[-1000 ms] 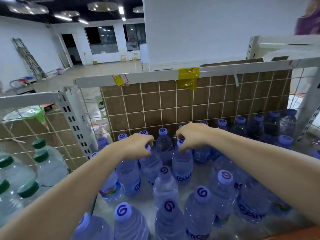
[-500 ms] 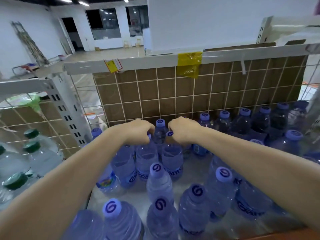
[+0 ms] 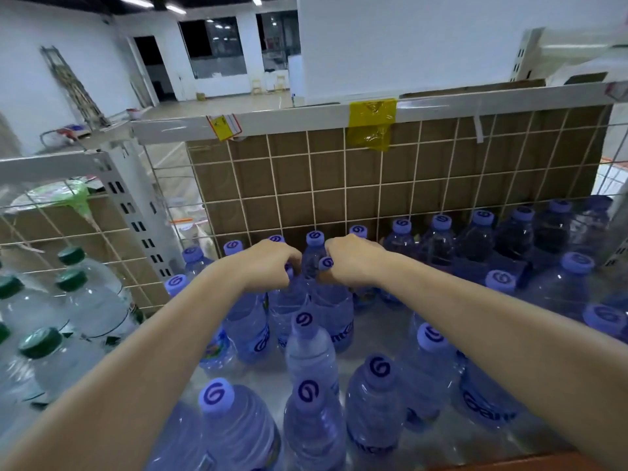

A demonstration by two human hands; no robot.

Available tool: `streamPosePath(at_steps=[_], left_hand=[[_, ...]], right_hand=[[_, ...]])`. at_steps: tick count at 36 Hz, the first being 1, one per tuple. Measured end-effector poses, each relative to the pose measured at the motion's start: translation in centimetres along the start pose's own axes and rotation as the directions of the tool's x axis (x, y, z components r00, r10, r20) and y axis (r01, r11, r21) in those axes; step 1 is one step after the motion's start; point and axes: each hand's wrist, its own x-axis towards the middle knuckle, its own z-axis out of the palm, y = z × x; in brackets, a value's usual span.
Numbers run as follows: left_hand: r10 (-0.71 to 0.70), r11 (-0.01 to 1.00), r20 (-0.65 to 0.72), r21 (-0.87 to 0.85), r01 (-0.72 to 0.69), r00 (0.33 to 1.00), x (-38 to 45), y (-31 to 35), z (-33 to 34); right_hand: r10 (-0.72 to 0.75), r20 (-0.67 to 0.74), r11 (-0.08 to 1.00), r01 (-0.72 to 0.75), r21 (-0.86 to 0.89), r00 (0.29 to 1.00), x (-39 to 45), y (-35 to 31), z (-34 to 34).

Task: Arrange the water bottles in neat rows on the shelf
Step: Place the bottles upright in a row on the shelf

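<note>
Currently left hand [image 3: 268,265] and right hand [image 3: 351,263] each grip a blue-capped bottle neck, side by side at 12 o'clock on the shelf [image 3: 380,321].

We see the scene under cool, even light from ceiling strip lamps [image 3: 136,1] in the far room, which cast only soft shadows between the blue-capped bottles [image 3: 311,348]. Pale glare sits on the white shelf rail [image 3: 306,117] and the shelf floor [image 3: 373,321]. The wide lens bends straight lines at the edges, and the nearest forearms and right-hand corner look smeared.
</note>
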Motion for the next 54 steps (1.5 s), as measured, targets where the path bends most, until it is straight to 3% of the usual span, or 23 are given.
streamPosePath(at_steps=[5, 11, 18, 23, 28, 32, 36, 43, 48, 54], left_hand=[[0.049, 0.999, 0.003, 0.016, -0.049, 0.999, 0.1, -0.7, -0.1], [0.108, 0.993, 0.046, 0.038, -0.110, 0.993, 0.0, -1.6, -0.7], [0.112, 0.993, 0.067, 0.035, -0.115, 0.991, 0.1, -1.8, -0.5], [0.200, 0.971, -0.105, 0.157, -0.182, 0.974, -0.3, -0.1, -1.3], [0.238, 0.966, 0.085, 0.084, -0.245, 0.968, -1.0, 2.4, -1.6], [0.221, 0.958, 0.162, 0.150, -0.245, 0.962, -2.0, 3.7, -1.4], [0.106, 0.974, 0.389, 0.147, -0.175, 0.915, -2.9, 4.4, -0.8], [0.121, 0.969, 0.396, 0.152, -0.195, 0.910, -3.1, 5.1, 0.3], [0.175, 0.969, 0.311, 0.114, -0.219, 0.934, -2.4, 6.6, 0.0], [0.169, 0.982, 0.213, 0.046, -0.182, 0.962, -0.7, 9.1, -1.0]], right_hand=[[0.012, 0.054, 1.000, -0.010, -0.028, 0.998, -0.7, -0.6, -0.6], [0.014, -0.003, 0.997, -0.014, -0.078, 1.000, -1.2, -1.0, -0.3], [-0.014, 0.032, 0.999, 0.013, 0.033, 0.999, -1.8, -0.2, -1.6], [0.026, -0.038, 1.000, -0.025, 0.004, 0.999, -3.2, 1.6, -4.1], [0.109, -0.079, 0.935, -0.129, -0.329, 0.991, -5.2, 3.4, -5.2], [0.188, 0.019, 0.873, -0.159, -0.460, 0.982, -6.7, 4.5, -5.6], [0.312, 0.172, 0.861, -0.201, -0.467, 0.934, -7.2, 5.0, -5.5], [0.408, 0.333, 0.861, -0.237, -0.450, 0.850, -8.0, 5.9, -5.5], [0.276, 0.317, 0.938, -0.181, -0.296, 0.908, -8.0, 7.6, -6.0], [0.170, 0.262, 0.959, -0.099, -0.264, 0.950, -7.1, 9.3, -6.1]])
